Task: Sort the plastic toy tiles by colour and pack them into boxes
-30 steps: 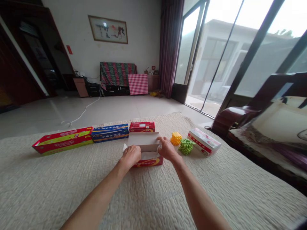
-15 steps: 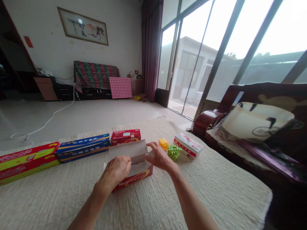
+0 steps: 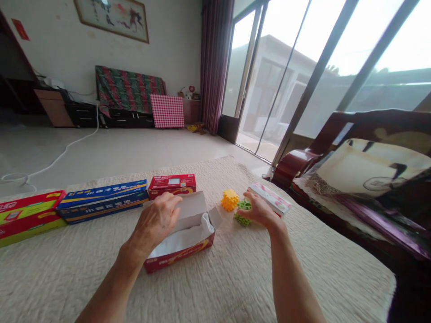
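Note:
A red box (image 3: pixel 182 256) stands with its lid raised, and white cloth (image 3: pixel 183 237) lies inside it. My left hand (image 3: pixel 158 220) is above the box's left part, before the lid, fingers bent but apart; I see nothing held in it. My right hand (image 3: pixel 261 210) is over a green knobbly toy piece (image 3: pixel 243 219), thumb and fingers spread around its upper right side; whether they touch it I cannot tell. A yellow toy piece (image 3: pixel 229 200) of the same kind sits just left of the green one. Behind my right hand lies a white and pink box (image 3: pixel 272 197).
Along the left stand a closed red box (image 3: pixel 172 183), a long blue box (image 3: pixel 104 199) and a red and green box (image 3: pixel 32 215). All rest on a cream quilted cover (image 3: pixel 235 278). At right, a dark wooden sofa (image 3: pixel 296 166) carries a cream bag (image 3: pixel 377 168).
My right hand has left the box's right end and moved right to the green toy piece. My left hand has lifted out of the box. The view has shifted slightly.

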Action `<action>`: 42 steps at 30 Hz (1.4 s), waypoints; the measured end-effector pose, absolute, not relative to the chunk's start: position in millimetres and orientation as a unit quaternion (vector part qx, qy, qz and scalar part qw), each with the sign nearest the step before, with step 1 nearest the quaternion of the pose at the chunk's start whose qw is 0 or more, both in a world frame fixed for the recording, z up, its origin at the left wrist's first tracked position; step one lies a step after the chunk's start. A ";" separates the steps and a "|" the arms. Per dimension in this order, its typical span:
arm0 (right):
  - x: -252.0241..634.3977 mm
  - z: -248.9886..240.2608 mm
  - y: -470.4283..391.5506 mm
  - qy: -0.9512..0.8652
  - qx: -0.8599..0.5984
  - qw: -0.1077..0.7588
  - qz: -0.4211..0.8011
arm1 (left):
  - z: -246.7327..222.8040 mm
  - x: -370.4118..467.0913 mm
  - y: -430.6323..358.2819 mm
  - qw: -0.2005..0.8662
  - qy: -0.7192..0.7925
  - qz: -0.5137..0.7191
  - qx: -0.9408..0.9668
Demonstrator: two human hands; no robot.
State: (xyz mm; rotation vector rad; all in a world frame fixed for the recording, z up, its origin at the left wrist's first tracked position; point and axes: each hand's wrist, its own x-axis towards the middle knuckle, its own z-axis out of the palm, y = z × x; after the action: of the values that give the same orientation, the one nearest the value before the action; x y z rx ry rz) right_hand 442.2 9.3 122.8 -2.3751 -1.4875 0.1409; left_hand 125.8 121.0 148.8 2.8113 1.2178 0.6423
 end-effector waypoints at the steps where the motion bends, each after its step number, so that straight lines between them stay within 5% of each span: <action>1: 442.5 121.5 10.0 -0.520 -0.837 0.161 0.052 | 149.1 124.8 124.0 -0.012 0.380 0.218 0.899; 8: 439.9 124.9 13.9 -0.532 -0.832 0.145 0.065 | 152.3 107.9 135.1 -0.065 0.398 0.232 0.885; 30: 441.2 129.6 14.4 -0.552 -0.821 0.132 0.064 | 156.7 92.6 148.7 0.088 0.467 0.184 0.860; 39: 424.8 153.2 16.1 -0.611 -0.753 0.234 -0.074 | 157.1 93.6 149.3 0.080 0.474 0.183 0.857; 42: 397.3 156.6 11.4 -0.647 -0.735 0.198 -0.036 | 157.3 93.2 149.8 0.073 0.476 0.173 0.859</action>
State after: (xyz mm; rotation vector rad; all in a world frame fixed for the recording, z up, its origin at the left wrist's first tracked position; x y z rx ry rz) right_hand 397.3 11.4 156.6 -2.0581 -1.8115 -0.1016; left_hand 93.2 149.8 157.3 2.5809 1.4291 0.5195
